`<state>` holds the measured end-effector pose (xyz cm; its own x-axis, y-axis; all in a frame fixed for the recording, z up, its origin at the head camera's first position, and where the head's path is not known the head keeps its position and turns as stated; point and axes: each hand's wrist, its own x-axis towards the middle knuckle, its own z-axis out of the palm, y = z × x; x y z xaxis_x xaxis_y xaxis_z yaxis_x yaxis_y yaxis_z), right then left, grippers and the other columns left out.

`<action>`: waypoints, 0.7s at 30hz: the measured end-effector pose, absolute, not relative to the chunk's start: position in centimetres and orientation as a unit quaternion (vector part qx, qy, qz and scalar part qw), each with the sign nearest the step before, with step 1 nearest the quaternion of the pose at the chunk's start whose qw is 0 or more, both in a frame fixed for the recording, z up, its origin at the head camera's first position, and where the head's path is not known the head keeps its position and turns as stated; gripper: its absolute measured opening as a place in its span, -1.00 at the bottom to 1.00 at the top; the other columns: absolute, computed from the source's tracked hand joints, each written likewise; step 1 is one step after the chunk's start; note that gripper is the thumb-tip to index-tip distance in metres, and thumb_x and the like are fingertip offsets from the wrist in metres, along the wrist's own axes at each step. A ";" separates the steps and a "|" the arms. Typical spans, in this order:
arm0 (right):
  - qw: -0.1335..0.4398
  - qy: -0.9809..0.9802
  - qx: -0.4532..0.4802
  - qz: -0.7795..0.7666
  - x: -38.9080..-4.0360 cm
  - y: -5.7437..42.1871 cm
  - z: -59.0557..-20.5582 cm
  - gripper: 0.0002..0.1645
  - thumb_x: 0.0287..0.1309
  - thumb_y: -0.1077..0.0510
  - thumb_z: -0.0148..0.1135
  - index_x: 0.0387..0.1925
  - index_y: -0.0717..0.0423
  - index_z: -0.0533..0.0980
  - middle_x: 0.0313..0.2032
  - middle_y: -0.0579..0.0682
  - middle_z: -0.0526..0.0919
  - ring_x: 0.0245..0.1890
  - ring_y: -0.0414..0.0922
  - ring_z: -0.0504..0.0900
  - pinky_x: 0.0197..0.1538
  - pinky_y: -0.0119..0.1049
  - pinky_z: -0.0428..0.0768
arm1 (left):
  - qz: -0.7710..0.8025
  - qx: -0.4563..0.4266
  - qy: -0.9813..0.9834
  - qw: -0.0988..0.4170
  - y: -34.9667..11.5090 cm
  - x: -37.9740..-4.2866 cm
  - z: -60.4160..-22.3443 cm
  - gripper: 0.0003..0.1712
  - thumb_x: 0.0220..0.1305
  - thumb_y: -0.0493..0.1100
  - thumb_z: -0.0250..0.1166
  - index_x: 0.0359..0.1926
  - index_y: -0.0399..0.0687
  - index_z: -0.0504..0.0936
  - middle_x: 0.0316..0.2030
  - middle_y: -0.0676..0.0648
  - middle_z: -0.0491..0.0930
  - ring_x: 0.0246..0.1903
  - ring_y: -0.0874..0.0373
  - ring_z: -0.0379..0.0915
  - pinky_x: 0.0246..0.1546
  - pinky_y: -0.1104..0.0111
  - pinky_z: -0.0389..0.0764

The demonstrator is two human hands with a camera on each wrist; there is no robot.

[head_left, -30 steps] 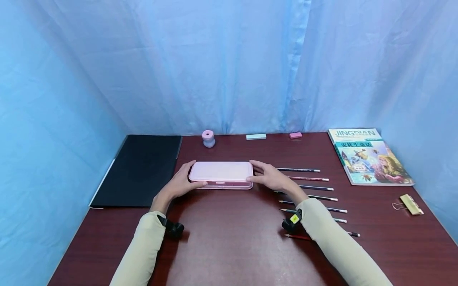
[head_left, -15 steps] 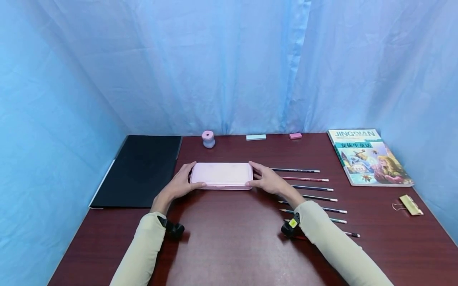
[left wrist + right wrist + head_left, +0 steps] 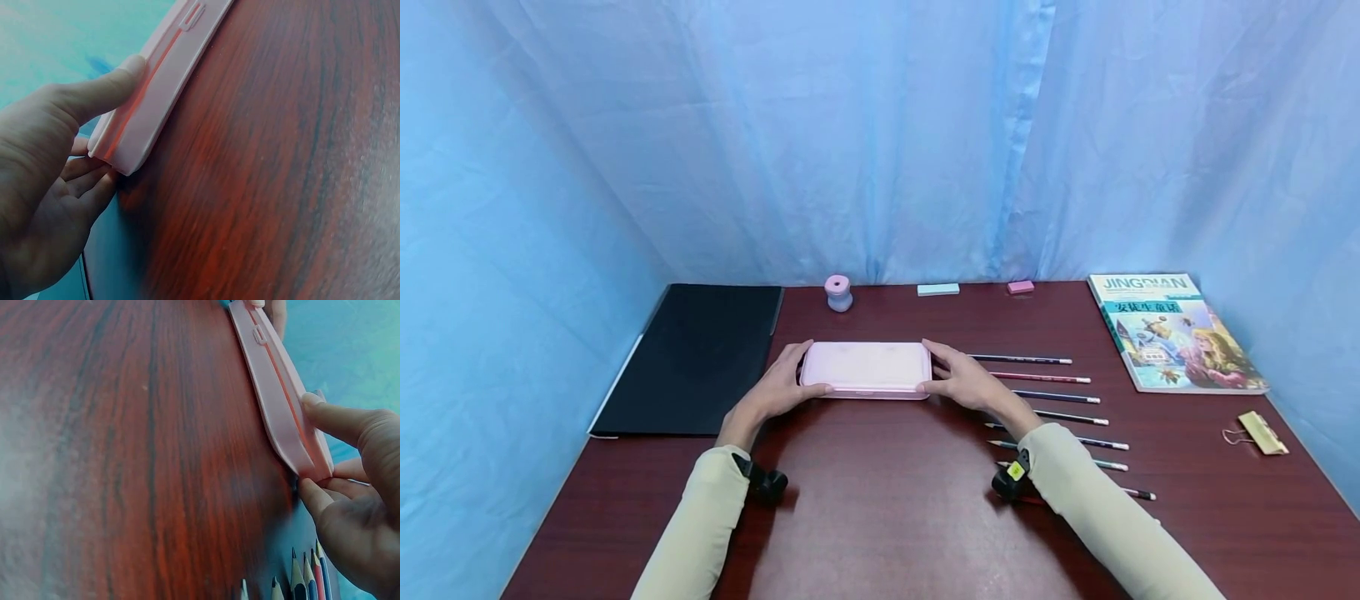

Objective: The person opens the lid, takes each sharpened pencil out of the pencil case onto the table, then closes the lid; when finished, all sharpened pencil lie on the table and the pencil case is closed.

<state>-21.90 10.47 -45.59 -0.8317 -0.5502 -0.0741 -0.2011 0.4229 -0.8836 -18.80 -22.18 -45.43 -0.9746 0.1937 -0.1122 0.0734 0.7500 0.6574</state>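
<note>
A pink pencil case (image 3: 865, 365) lies lengthwise across the middle of the table, its lid down over the base. At its left end my left hand (image 3: 778, 385) holds it, thumb along the front edge and fingers round the end. The right hand (image 3: 964, 379) grips the opposite end in the same way. In the left wrist view the left thumb presses the lid edge of the case (image 3: 165, 94), above a thin reddish seam. From the right wrist, the front clasp of the pencil case (image 3: 259, 335) shows, with the right thumb on the lid edge.
Several pencils (image 3: 1060, 398) lie in a row right of the case, some partly under the right forearm. A black folder (image 3: 688, 358) is at left. Behind stand a pink-and-blue sharpener-like object (image 3: 838, 293), a pale blue bar (image 3: 937, 289) and a pink eraser (image 3: 1020, 287). A book (image 3: 1176, 333) and binder clip (image 3: 1262, 432) are at right.
The pencil case's lid, raised at the front a second ago, has come down onto the base under both hands. In the last half second the hands have barely moved.
</note>
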 end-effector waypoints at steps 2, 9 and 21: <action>0.177 0.830 -0.223 -0.480 -21.9 10.5 -45.5 0.02 0.03 0.15 0.34 0.40 0.20 -0.04 0.38 0.19 0.00 0.26 0.09 0.23 0.16 -0.13 0.34 | 0.349 0.071 0.930 0.088 -22.1 -18.8 -45.4 0.15 -0.07 0.35 0.31 0.41 -0.04 0.00 0.31 -0.12 0.09 0.25 0.00 0.07 0.26 0.03 0.10; 0.170 0.835 -0.227 -0.470 -21.9 10.6 -45.3 0.01 0.03 0.17 0.34 0.39 0.23 -0.02 0.37 0.18 0.02 0.28 0.06 0.22 0.17 -0.16 0.34 | 0.346 0.072 0.931 0.088 -22.0 -18.7 -45.4 0.16 -0.06 0.36 0.30 0.42 -0.03 -0.02 0.31 -0.12 0.08 0.26 0.00 0.04 0.26 0.02 0.09; 0.160 0.849 -0.233 -0.446 -22.0 10.6 -45.2 0.06 -0.03 0.07 0.39 0.39 0.20 0.00 0.37 0.13 0.06 0.27 0.02 0.25 0.16 -0.17 0.35 | 0.325 0.090 0.938 0.074 -22.1 -18.7 -45.1 0.13 -0.01 0.27 0.32 0.42 -0.12 -0.02 0.30 -0.15 0.09 0.25 -0.03 0.07 0.25 0.04 0.12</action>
